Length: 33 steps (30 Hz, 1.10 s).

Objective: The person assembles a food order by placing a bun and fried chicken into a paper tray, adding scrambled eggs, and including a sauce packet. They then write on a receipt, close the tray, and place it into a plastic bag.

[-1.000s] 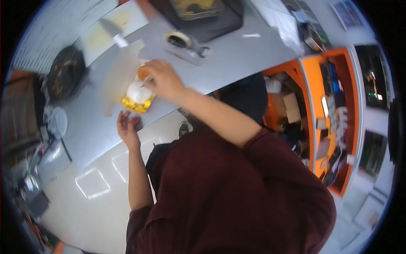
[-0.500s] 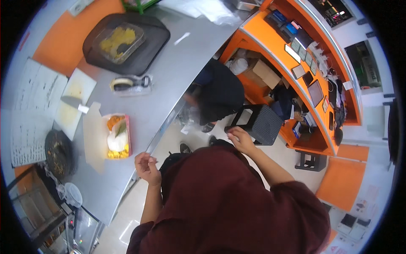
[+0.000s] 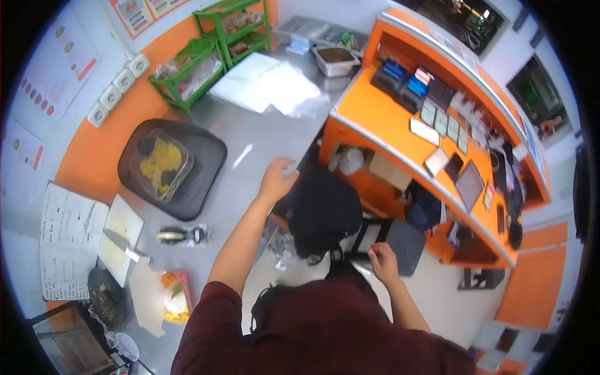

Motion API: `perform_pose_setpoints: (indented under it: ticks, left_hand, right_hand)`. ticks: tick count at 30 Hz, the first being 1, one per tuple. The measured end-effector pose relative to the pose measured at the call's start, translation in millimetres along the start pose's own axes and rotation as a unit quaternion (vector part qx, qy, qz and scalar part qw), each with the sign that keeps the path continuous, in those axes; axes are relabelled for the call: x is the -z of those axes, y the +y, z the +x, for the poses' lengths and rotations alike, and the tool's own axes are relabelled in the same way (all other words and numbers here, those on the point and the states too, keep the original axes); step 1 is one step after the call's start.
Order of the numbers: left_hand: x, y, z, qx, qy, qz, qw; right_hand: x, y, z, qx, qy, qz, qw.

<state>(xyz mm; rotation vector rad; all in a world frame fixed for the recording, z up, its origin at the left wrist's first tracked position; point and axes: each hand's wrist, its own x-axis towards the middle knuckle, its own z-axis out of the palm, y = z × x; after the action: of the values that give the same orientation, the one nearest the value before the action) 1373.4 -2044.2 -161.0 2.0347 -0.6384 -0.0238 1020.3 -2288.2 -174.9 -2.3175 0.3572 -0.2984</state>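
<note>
My left hand [image 3: 277, 182] reaches over the edge of the steel counter [image 3: 215, 240], its fingers partly stretched out and nothing in them. Nearest to it on the counter lies a small white plastic spoon [image 3: 242, 155]. My right hand [image 3: 384, 261] hangs over the floor in front of a dark stool [image 3: 403, 247], fingers curled in, with nothing seen in them. On the counter's left part, an open food box [image 3: 186, 294] holds white rice and yellow and orange food. Further back, a black tray [image 3: 212, 164] bears a clear container [image 3: 164, 164] of yellow food.
A person in dark clothes [image 3: 325, 206] crouches beside the counter. A knife [image 3: 122, 242] lies on a white cutting board [image 3: 119, 215]; a tape dispenser [image 3: 181, 235] is nearby. White sheets [image 3: 250, 81] lie before green racks [image 3: 187, 75]. An orange desk [image 3: 356, 109] holds several phones.
My left hand has moved forward from the counter's near edge, its fingers unfolding. My right hand has shifted right and lower in the view. The view has tilted up, bringing the green racks into sight.
</note>
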Motion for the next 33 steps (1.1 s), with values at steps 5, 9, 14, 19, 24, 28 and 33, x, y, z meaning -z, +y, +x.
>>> perform_pose_setpoints:
  ticks: [5, 9, 14, 19, 24, 28, 33]
  left_hand:
    - [-56.0, -75.9, 142.3, 0.05, 0.154, 0.135, 0.978]
    - [-86.9, -101.3, 197.6, 0.206, 0.252, 0.335, 0.885]
    - [-86.2, -90.1, 203.6, 0.273, 0.141, 0.364, 0.879]
    - [-77.9, -74.0, 210.9, 0.324, 0.074, 0.38, 0.863]
    - [-78.0, -84.9, 212.7, 0.331, 0.041, 0.403, 0.852]
    - [-72.0, -83.2, 220.9, 0.352, -0.01, 0.379, 0.856]
    - [-68.3, -82.8, 216.4, 0.359, -0.007, 0.359, 0.862]
  right_hand:
    - [13.2, 32.8, 148.3, -0.007, -0.023, 0.069, 0.997]
    - [5.7, 38.0, 290.5, 0.059, -0.028, 0.08, 0.995]
    - [-40.4, -4.1, 472.9, 0.141, -0.001, 0.129, 0.982]
    - [-134.4, -90.6, 662.9, 0.201, 0.068, 0.174, 0.962]
    - [-268.7, -185.1, 801.0, 0.21, -0.016, 0.191, 0.959]
    - [-336.5, -226.9, 863.6, 0.199, 0.005, 0.082, 0.977]
    - [-380.5, -251.6, 887.7, 0.172, -0.019, 0.034, 0.984]
